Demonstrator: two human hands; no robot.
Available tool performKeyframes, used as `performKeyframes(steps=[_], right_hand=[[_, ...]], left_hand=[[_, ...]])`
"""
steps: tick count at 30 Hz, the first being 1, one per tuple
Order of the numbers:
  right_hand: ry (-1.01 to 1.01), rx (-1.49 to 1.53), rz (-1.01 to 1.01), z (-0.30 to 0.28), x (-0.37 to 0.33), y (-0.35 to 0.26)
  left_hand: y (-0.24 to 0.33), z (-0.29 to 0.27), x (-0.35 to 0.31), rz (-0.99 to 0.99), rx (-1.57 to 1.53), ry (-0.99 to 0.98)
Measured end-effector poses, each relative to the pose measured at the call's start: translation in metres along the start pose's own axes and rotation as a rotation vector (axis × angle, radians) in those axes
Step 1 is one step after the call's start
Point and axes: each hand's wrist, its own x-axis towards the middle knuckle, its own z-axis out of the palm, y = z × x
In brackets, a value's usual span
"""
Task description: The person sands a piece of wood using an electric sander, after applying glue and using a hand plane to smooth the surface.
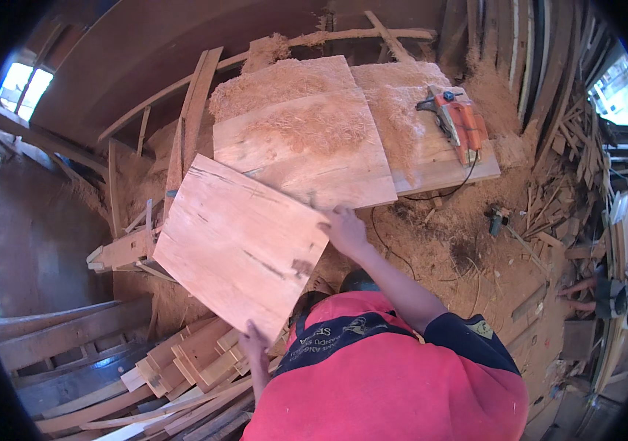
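Pale, pinkish wood fills the middle of the head view: a broad panel (pixel 237 239), streaked dark along the grain, tilted across the front of the worker's red shirt (pixel 384 378). Both hands have it. At its four-o'clock edge, low down, the left hand (pixel 254 342) pinches the rim, thumb and fingers only slightly parted; at the three-o'clock corner the right hand (pixel 345 229) curls over the wood — how its hidden fingers sit beneath, I cannot tell.

From the left fingers the panel spreads toward twelve; from the right ones, toward nine. Its longer axis seems to run from ten to four, though the lens bends things. The right hand is the nearer one to the shaving-strewn board (pixel 255 151) at one o'clock; whether it touches that edge is unclear.

An orange power planer (pixel 464 126) rests at two o'clock — cut lengths of timber (pixel 204 353) lie stacked at seven.
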Motion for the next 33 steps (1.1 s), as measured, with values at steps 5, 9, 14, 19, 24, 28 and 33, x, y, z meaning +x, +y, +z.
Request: performKeyframes(steps=[5, 9, 14, 19, 24, 28, 33], right_hand=[[0.211, -0.2, -0.004, -0.052, 0.015, 0.064], [-0.025, 0.31, 0.077, -0.042, 0.025, 0.116], [-0.504, 0.553, 0.322, -0.037, 0.01, 0.11], [-0.429, 0.576, 0.151, -0.027, -0.006, 0.121], [-0.516, 0.777, 0.29, -0.024, -0.014, 0.135], [-0.468, 0.711, 0.294, -0.044, -0.027, 0.157], [-0.147, 0.783, 0.433, -0.066, -0.038, 0.205]], left_hand=[[0.031, 0.124, -0.058, 0.141, -0.072, -0.433], [0.098, 0.209, -0.08, 0.112, -0.211, -0.612], [0.121, 0.282, -0.1, 0.134, -0.522, -0.547], [0.107, 0.297, -0.112, 0.083, -0.534, -0.619], [0.083, 0.222, -0.009, -0.049, -0.746, -0.427], [0.126, 0.124, 0.086, 0.025, -0.932, -0.017], [0.163, 0.166, 0.077, -0.061, -1.081, -0.021]])
